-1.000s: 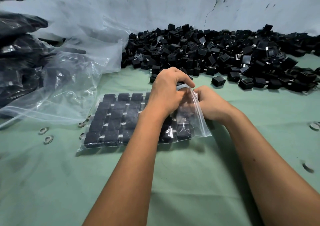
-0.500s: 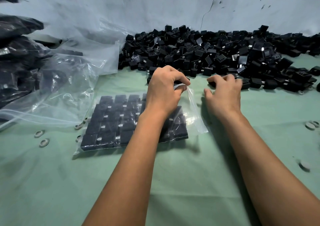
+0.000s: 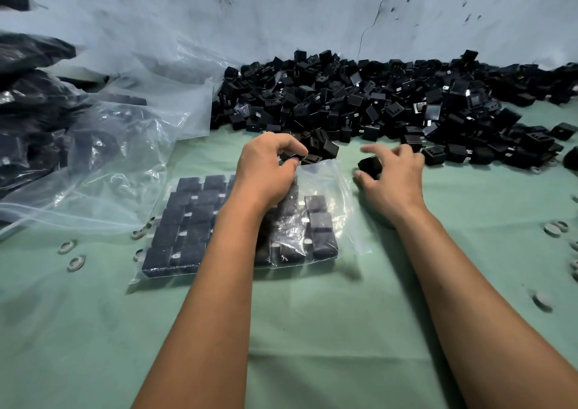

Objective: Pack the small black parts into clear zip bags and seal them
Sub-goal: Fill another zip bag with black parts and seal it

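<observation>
At the centre of the frame a clear zip bag point(image 3: 325, 186) lies flat on the green cloth point(image 3: 312, 330), filled with rows of small black parts point(image 3: 187, 214). The left hand point(image 3: 266, 170) pinches the bag's upper edge between thumb and curled fingers, its forearm lying across the bag and hiding the middle rows. Just right of the bag, the right hand point(image 3: 394, 177) curls its fingers around one loose black part point(image 3: 369, 165), thumb and fingers spread but closing on it. Behind both hands, across the upper right of the frame, a large heap of black parts point(image 3: 391, 105) lies against the pale wall point(image 3: 281, 11). At the left, empty clear bags point(image 3: 103, 158) lie crumpled beside filled bags point(image 3: 28, 120). Small pale rings point(image 3: 71, 255) dot the cloth at lower left and along the right edge.
</observation>
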Available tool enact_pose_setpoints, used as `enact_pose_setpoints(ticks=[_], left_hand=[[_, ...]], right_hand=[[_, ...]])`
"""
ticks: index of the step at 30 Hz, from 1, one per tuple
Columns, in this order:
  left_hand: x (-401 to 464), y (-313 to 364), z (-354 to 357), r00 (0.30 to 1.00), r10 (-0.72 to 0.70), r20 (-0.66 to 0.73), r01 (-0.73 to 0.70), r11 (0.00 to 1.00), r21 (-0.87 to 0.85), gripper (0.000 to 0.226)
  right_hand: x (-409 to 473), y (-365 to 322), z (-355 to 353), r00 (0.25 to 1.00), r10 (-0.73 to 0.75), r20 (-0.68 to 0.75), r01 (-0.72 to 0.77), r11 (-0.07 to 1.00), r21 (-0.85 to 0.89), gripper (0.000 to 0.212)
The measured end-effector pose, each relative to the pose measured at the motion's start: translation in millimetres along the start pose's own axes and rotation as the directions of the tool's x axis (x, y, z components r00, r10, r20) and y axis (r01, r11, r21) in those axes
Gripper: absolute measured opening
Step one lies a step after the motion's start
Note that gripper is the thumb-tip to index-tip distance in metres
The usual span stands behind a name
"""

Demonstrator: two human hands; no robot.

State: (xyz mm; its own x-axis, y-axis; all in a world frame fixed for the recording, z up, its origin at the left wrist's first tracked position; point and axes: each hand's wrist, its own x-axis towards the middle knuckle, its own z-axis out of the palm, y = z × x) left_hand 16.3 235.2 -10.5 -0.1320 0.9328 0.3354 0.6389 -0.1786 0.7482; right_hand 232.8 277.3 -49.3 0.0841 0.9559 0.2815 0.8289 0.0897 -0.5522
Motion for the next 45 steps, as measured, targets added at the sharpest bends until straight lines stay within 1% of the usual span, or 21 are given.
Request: enact_pose_setpoints(ticks=[1, 3, 5, 7, 9, 11, 13, 15, 16, 18, 21, 22, 24, 26, 28, 30, 32, 36, 39, 42, 45], left_hand=[[0.1, -1.3, -1.2, 1.000, -0.012, 0.002, 0.012, 1.000, -0.005, 0.025], [0.2, -1.0, -1.8, 0.999, 0.006, 0.045, -0.005, 1.000, -0.031, 0.031], [-0.4, 2.2, 1.0, 0.985, 0.075, 0.157, -0.068, 0.996, -0.052, 0.041], [-2.6, 7.9, 7.9, 0.954, 0.141, 0.264, -0.140, 0.990, -0.023, 0.051], [-5.7, 12.5, 15.6, 0.935, 0.172, 0.310, -0.186, 0.983, 0.013, 0.053], [-7.1, 12.6, 19.8, 0.936, 0.193, 0.293, -0.216, 0.975, 0.048, 0.048], [-5.7, 9.8, 19.9, 0.949, 0.216, 0.230, -0.238, 0.968, 0.073, 0.041], [-2.2, 6.6, 17.9, 0.957, 0.250, 0.148, -0.267, 0.957, 0.113, 0.033], [-0.6, 5.6, 16.8, 0.958, 0.265, 0.113, -0.279, 0.952, 0.129, 0.028], [0.9, 4.5, 15.5, 0.955, 0.288, 0.071, -0.296, 0.945, 0.142, 0.022], [0.3, 3.0, 15.3, 0.952, 0.301, 0.061, -0.307, 0.942, 0.138, 0.023], [-0.3, 3.1, 15.6, 0.950, 0.304, 0.064, -0.310, 0.941, 0.133, 0.024], [-1.0, 5.0, 16.8, 0.948, 0.309, 0.080, -0.317, 0.940, 0.125, 0.026], [-1.8, 7.7, 18.8, 0.942, 0.321, 0.101, -0.332, 0.936, 0.116, 0.026], [-3.0, 9.2, 20.2, 0.934, 0.335, 0.127, -0.349, 0.930, 0.113, 0.025], [-3.7, 8.6, 20.1, 0.930, 0.338, 0.146, -0.355, 0.927, 0.118, 0.022], [-3.4, 6.9, 19.0, 0.933, 0.331, 0.144, -0.349, 0.928, 0.133, 0.021], [-1.1, 6.1, 16.8, 0.938, 0.336, 0.085, -0.345, 0.928, 0.139, 0.022], [-1.0, 11.0, 17.8, 0.933, 0.356, 0.051, -0.359, 0.926, 0.118, 0.019], [-1.6, 18.7, 20.5, 0.929, 0.367, 0.050, -0.370, 0.925, 0.088, 0.016], [-1.8, 21.0, 20.8, 0.934, 0.354, 0.055, -0.357, 0.931, 0.078, 0.015]], right_hand=[[0.1, -0.8, -0.7, 0.998, -0.030, 0.057, 0.030, 1.000, 0.005, 0.037], [0.3, -2.2, -1.2, 0.990, -0.099, 0.098, 0.091, 0.992, 0.082, 0.029], [-0.5, -4.7, -2.3, 0.983, -0.149, 0.106, 0.125, 0.970, 0.210, 0.031], [-1.3, -6.4, -3.6, 0.977, -0.157, 0.141, 0.101, 0.936, 0.338, 0.039], [-1.9, -5.6, -4.2, 0.976, -0.150, 0.161, 0.072, 0.910, 0.409, 0.033], [-2.9, -4.2, -6.1, 0.970, -0.143, 0.194, 0.023, 0.857, 0.515, 0.023], [-4.2, -4.9, -11.9, 0.961, -0.159, 0.227, -0.019, 0.779, 0.627, 0.027], [-2.9, -4.7, -18.3, 0.943, -0.230, 0.242, 0.010, 0.743, 0.669, 0.036], [-2.8, -5.2, -21.0, 0.929, -0.264, 0.260, 0.014, 0.727, 0.687, 0.036], [-4.3, -7.0, -23.1, 0.903, -0.298, 0.310, -0.020, 0.691, 0.723, 0.029], [-5.7, -7.6, -19.9, 0.877, -0.328, 0.350, -0.027, 0.694, 0.720, 0.023], [-5.8, -7.9, -19.9, 0.868, -0.340, 0.363, -0.019, 0.707, 0.706, 0.026], [-5.3, -8.0, -20.4, 0.857, -0.344, 0.383, -0.012, 0.730, 0.683, 0.039], [-5.2, -7.5, -20.2, 0.870, -0.303, 0.389, -0.036, 0.748, 0.663, 0.048], [-5.3, -7.5, -19.5, 0.878, -0.271, 0.394, -0.054, 0.762, 0.646, 0.041], [-4.8, -6.3, -19.0, 0.869, -0.277, 0.410, -0.051, 0.775, 0.630, 0.032], [-3.8, -4.5, -19.3, 0.865, -0.268, 0.424, -0.058, 0.786, 0.616, 0.031], [-3.7, -3.0, -16.8, 0.863, -0.274, 0.425, -0.061, 0.778, 0.625, 0.037], [-6.7, -7.6, -12.1, 0.870, -0.326, 0.369, 0.007, 0.758, 0.652, 0.028], [-9.2, -15.7, -7.2, 0.876, -0.387, 0.288, 0.150, 0.785, 0.601, 0.019], [-9.7, -18.5, -4.1, 0.884, -0.386, 0.264, 0.174, 0.796, 0.580, 0.018]])
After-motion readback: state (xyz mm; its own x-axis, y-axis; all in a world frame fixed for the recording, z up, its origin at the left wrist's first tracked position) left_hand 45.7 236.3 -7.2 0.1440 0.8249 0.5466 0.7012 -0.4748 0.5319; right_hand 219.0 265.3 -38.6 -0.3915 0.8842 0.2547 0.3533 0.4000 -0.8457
